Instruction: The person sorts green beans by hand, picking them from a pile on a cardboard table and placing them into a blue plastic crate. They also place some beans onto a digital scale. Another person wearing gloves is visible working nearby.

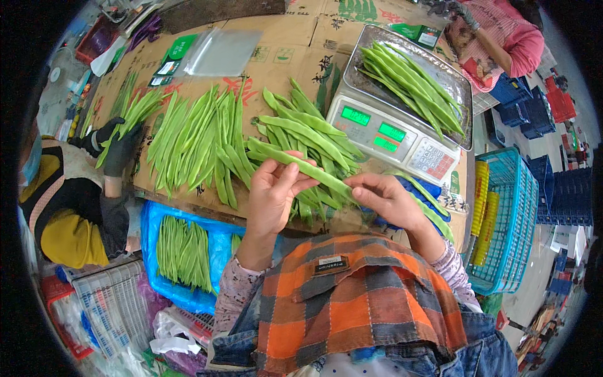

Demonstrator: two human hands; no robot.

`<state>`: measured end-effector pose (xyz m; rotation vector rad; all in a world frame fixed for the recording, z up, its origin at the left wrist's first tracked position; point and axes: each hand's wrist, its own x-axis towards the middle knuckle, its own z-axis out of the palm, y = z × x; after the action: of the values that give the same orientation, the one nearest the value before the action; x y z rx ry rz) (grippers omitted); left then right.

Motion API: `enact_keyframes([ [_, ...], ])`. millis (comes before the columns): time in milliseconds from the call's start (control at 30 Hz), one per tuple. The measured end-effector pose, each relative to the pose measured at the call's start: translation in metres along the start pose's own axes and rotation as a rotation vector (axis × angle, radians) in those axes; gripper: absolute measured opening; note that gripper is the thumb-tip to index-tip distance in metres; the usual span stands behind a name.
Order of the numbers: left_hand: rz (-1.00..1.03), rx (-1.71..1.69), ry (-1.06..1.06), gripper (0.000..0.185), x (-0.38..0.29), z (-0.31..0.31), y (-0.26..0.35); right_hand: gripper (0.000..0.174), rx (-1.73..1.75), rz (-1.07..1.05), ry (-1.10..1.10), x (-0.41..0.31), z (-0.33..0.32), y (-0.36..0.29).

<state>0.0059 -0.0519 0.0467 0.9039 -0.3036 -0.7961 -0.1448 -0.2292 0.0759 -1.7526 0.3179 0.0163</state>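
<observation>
My left hand (278, 191) pinches a flat green bean pod (313, 173) near its middle, and my right hand (388, 198) has its lower right end between thumb and fingers. Under and behind the pod lies a loose pile of flat green beans (306, 127) on the cardboard-covered table. A wider heap of beans (193, 136) spreads to the left. At the upper right, a bundle of beans (410, 85) rests on the metal pan of a digital scale (372, 127) with lit displays. A blue glove (431, 186) lies by my right hand, partly under several pods.
A blue-lined container of beans (183, 254) stands below the table's left front edge. Clear plastic bags (221, 52) lie at the back. A co-worker's dark-gloved hands (118, 136) hold beans at left; another person (499, 37) is at upper right. A turquoise crate (509, 221) stands right.
</observation>
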Motion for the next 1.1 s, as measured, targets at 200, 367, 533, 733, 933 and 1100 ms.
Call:
enact_keyframes([
  [200,0.045,-0.015,0.077,0.014,0.001,-0.014,0.005,0.025,-0.401,-0.246,0.166,0.026,-0.001,0.002],
  [367,0.047,-0.071,0.193,0.014,-0.001,-0.035,0.006,0.029,-0.842,-0.278,0.317,0.067,0.005,0.023],
  [533,0.0,-0.084,0.2,0.016,-0.003,-0.046,-0.001,0.029,-0.697,-0.25,0.289,0.075,0.009,0.025],
  [733,-0.064,-0.094,0.185,0.018,0.007,-0.037,-0.006,0.033,-0.442,-0.046,0.175,0.043,-0.009,0.005],
  [933,-0.064,-0.099,0.108,0.021,0.012,-0.028,-0.011,0.031,-0.217,-0.076,0.124,0.014,0.005,0.005],
  [1100,-0.078,-0.055,0.151,0.024,0.007,-0.022,-0.008,0.032,-0.203,-0.026,-0.02,0.007,0.017,-0.002],
])
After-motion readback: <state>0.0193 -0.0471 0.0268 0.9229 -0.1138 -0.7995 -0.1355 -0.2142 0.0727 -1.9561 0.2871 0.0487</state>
